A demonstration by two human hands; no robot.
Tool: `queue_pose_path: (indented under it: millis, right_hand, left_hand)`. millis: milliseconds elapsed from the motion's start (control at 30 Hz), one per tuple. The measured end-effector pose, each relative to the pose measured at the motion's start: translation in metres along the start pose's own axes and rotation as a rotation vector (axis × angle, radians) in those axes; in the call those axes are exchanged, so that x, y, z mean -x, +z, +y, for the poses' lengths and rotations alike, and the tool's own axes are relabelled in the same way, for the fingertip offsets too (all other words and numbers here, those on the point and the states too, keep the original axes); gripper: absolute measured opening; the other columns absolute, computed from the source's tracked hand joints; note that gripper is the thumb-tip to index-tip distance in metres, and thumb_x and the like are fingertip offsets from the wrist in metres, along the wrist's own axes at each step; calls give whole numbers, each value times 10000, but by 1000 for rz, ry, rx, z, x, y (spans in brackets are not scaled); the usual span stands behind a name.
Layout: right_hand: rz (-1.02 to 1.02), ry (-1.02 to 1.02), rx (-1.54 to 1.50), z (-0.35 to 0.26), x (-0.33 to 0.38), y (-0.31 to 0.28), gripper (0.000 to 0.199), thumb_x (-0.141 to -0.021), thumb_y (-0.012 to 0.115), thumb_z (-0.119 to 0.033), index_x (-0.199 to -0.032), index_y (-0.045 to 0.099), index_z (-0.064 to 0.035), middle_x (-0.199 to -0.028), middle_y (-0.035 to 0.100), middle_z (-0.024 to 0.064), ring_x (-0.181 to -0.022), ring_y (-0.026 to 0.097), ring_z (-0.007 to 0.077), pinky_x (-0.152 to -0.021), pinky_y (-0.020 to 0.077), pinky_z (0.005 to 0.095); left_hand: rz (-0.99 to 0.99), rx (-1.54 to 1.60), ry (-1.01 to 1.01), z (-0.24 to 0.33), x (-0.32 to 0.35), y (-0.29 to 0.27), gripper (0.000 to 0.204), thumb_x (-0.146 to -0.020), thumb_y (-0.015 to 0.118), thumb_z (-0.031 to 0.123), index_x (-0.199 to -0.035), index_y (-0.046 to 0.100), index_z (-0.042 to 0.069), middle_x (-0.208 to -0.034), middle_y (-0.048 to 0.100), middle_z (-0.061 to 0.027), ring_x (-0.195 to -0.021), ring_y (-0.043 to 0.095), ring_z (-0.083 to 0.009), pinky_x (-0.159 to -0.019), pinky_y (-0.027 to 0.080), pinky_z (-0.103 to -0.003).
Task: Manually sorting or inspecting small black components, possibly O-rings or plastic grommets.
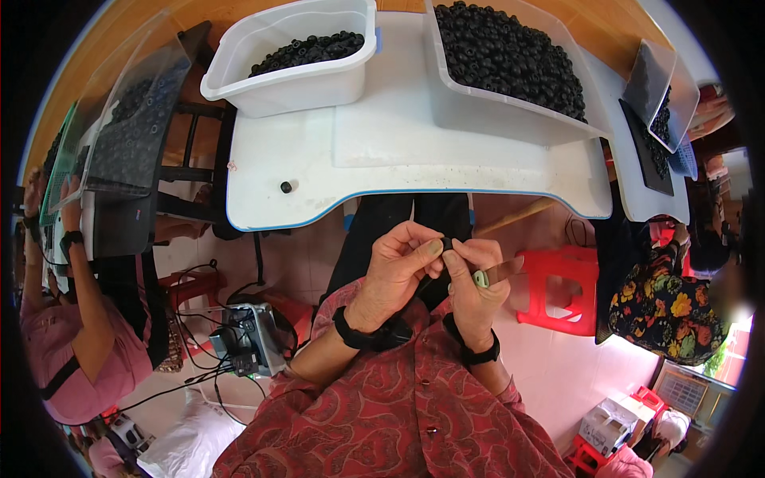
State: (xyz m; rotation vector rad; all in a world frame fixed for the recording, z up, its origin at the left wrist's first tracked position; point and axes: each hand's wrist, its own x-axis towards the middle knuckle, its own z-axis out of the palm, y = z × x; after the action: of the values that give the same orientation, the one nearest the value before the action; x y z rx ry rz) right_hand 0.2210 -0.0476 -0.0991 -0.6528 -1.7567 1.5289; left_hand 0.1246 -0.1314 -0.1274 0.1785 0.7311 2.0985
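Observation:
In front of my chest, above my lap, my left hand point(396, 267) pinches a small black ring-like part point(447, 243) between thumb and fingers. My right hand point(476, 291) meets it there, its thumb and forefinger closed against the same part. Tucked in the right hand is what looks like a small knife point(481, 279) with a pale green handle; its flat brownish blade points right. The fingers partly cover both things. A single loose black part point(286, 187) lies at the left of the white table point(279, 159).
A white tub point(295, 99) partly filled with black parts stands at the table's back left. A larger clear bin point(510, 119) heaped with them stands back right. People work at both sides. A red stool point(562, 291) and a cabled device point(251, 338) are on the floor.

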Motion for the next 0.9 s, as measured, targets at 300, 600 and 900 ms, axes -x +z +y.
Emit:
queue_pose_path:
  millis: [300,600,900]
  right_hand:
    - [6,-140,157,7,-5,0,93,-840,693,15,-900,641,-32,-901,547,36,-603,493,48,-498,382,197]
    - [-133,303,-325,-8,-12,-12,104,-875,691,-72,-831,619,-13,-837,543,7,-527,419,24,-441,302,188]
    - [-196,519,-442,-13,-24,-19,166,-912,639,-137,-789,585,-40,-573,461,-38,-450,361,19,-406,235,193]
  left_hand:
    - [65,-81,47,-5,-2,0,96,-911,625,36,-1004,626,12,-804,629,-39,-710,592,-97,-646,495,-228]
    - [-92,127,-118,0,-2,-5,79,-923,614,57,-988,610,12,-829,644,-60,-678,589,-107,-587,472,-232]
    - [-170,157,-192,0,-5,-9,91,-924,620,84,-984,609,17,-855,647,-84,-656,568,-116,-553,434,-240]
